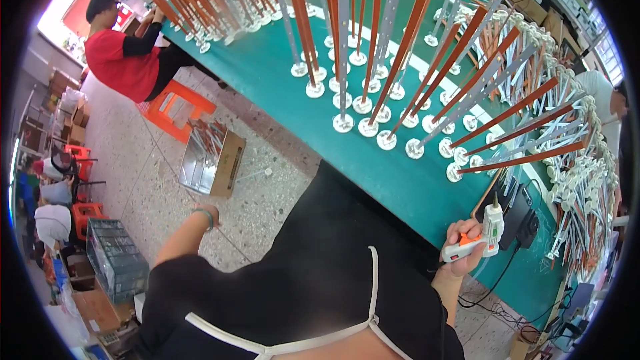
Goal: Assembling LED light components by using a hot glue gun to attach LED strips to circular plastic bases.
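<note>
Right hand (460, 240): fingers curled tight around the grip of a white glue gun (483, 237) with an orange trigger, nozzle up, held at the near edge of the green table (280, 73). Left hand (208, 212) reaches down toward the open cardboard box (212, 160) on the floor; finger state cannot be told. Upright strips on white round bases (400, 93) crowd the table.

Green table (280, 87), orange and grey strips (407, 47) on white round bases, white-and-orange glue gun (481, 237), orange stool (175, 108)
</note>
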`<state>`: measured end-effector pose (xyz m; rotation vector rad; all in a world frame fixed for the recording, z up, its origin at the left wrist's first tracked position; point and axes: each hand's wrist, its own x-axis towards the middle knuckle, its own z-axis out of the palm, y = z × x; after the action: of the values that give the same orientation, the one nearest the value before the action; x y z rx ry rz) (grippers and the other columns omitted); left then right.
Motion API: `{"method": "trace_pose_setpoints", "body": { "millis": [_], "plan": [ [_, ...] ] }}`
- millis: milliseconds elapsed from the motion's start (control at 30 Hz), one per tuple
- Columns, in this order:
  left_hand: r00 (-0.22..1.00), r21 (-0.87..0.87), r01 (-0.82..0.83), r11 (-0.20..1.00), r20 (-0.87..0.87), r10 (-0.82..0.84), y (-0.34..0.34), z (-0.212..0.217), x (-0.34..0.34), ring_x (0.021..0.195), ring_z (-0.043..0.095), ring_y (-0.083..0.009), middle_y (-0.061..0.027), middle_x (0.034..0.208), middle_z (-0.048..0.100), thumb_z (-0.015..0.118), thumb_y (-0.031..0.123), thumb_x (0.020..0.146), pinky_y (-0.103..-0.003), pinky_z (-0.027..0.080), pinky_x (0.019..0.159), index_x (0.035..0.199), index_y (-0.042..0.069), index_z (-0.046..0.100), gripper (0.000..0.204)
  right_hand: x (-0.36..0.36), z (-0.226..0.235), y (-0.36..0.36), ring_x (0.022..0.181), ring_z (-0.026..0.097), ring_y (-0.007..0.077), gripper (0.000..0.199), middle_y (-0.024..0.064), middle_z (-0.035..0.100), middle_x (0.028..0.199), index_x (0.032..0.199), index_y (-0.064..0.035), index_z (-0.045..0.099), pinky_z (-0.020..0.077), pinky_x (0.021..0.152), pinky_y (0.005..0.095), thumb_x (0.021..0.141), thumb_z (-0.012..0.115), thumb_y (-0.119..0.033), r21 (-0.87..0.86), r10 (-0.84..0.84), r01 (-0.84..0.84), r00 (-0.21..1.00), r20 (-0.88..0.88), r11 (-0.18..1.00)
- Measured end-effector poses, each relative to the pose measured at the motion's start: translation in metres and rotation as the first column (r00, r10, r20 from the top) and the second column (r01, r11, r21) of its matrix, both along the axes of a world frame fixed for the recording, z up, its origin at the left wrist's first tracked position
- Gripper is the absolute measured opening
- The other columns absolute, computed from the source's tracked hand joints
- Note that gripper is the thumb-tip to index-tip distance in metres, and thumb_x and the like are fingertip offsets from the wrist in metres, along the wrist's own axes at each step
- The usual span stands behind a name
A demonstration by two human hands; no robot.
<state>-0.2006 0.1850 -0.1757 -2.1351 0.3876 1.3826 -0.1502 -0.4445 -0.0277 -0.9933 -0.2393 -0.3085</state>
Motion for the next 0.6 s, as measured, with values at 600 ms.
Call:
{"method": "trace_pose_setpoints", "body": {
  "millis": [600],
  "plan": [
    [-0.112,-0.952,0.144,0.27,0.256,0.96,-0.043,0.179,0.27,0.081,0.066,-0.0244,-0.0133,0.09,0.068,0.069,0.022,0.08,-0.034,0.051,0.075,0.095,0.002,0.066,0.025,-0.004,0.005,0.009,0.063,0.049,0.0145,0.038,0.0066,0.055,0.089,0.091,-0.0101,0.049,0.0355,0.057,0.0277,0.092,0.054,-0.047,-0.042,-0.054,0.053,0.998,-0.022,0.998]
  ]
}}
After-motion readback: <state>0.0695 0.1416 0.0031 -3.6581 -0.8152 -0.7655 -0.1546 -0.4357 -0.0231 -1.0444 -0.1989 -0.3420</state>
